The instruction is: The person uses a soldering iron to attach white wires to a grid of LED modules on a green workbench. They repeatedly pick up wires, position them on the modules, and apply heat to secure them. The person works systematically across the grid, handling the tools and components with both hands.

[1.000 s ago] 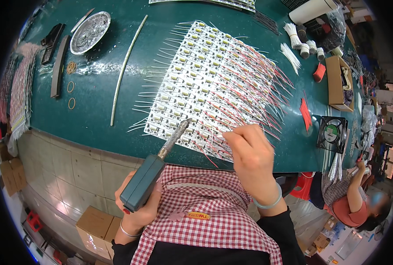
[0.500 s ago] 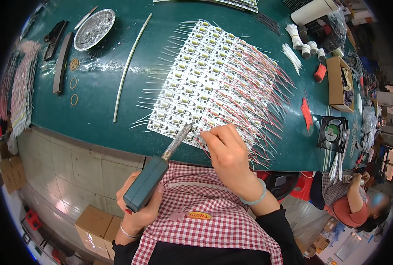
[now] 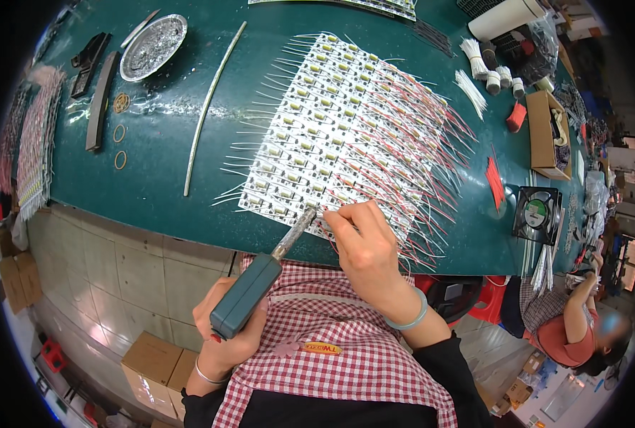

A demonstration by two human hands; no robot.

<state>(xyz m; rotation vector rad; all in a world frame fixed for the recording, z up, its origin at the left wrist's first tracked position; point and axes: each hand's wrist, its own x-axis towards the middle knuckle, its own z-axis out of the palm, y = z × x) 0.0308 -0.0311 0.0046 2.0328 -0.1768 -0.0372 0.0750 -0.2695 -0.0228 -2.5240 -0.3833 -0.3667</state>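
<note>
My left hand [image 3: 232, 324] is closed round the dark green handle of a soldering iron [image 3: 250, 292]. The iron's metal tip meets the near edge of a white panel of small circuit boards [image 3: 289, 146], close to my right fingertips. My right hand [image 3: 367, 242] is pinched over that same edge, just right of the tip, on what looks like a thin wire, mostly hidden by the fingers. Rows of yellow parts cover the panel. White wires stick out along its left side, and red and white wires [image 3: 417, 143] spread over its right half.
On the green table [image 3: 153, 192] a metal bowl [image 3: 153, 48], a grey bar [image 3: 102, 100], rubber bands [image 3: 120, 134] and a long pale rod [image 3: 214, 107] lie left. Wire bundles [image 3: 471, 93], a carton [image 3: 548, 135] and a fan [image 3: 537, 216] are right. Another person [image 3: 571, 321] sits at far right.
The soldering iron and my left hand have shifted a little to the right, bringing the tip nearer my right fingertips. My right hand stays almost still. The other person's arm has risen.
</note>
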